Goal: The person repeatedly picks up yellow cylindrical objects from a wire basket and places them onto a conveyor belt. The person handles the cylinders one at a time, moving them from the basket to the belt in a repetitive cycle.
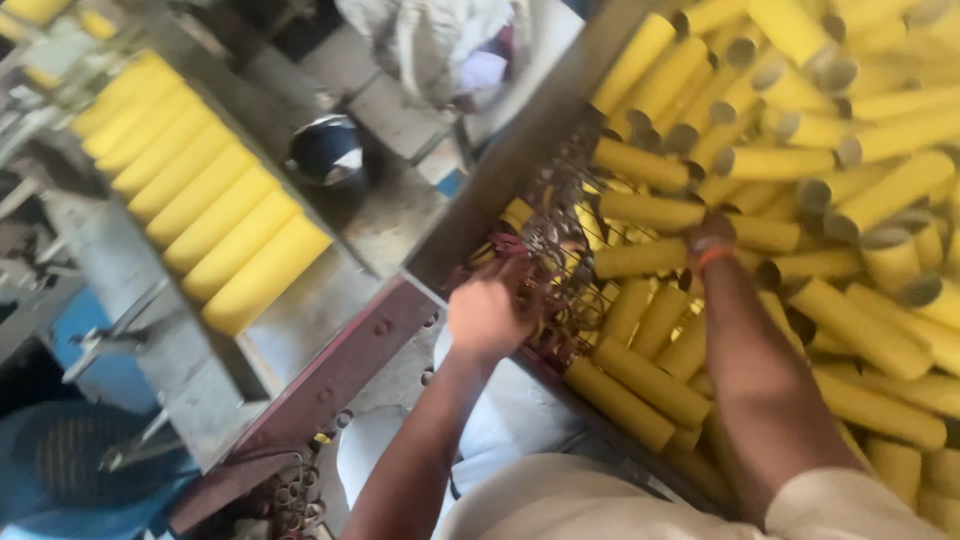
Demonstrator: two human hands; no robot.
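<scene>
the left hand [488, 315] is curled at the edge of a big bin [520, 150], its fingers [515, 285] hooked into a rusty wire mesh panel [560, 250] that stands along the bin's near side. the grip looks clenched on the mesh, though motion blur hides the fingertips. the right hand [712, 232] reaches deeper into the bin, past the mesh, with an orange band [712, 258] at the wrist. its fingers are buried among the yellow cardboard tubes [850, 200], so i cannot tell whether they are clenched or released, or which tube they touch.

the tubes fill the bin in a loose heap, lying at all angles; several show grey open ends. 1 tube [640, 258] lies crosswise between the 2 hands, just beside the right wrist, and another [650, 210] lies just beyond the right fingers. more tubes rest behind the mesh, right at the left fingers.

well away from the left fingers, on the far side of the bin wall, a row of yellow rolls [200, 190] sits side by side on a grey metal frame [190, 370]. between that row and the bin, a dark shiny bowl [328, 150] rests on the floor. a dark red metal beam [340, 370] runs under the left forearm. below the left elbow lies a blue plastic object [70, 480]. the person's light-coloured sleeve [560, 500] fills the bottom edge of the view.
</scene>
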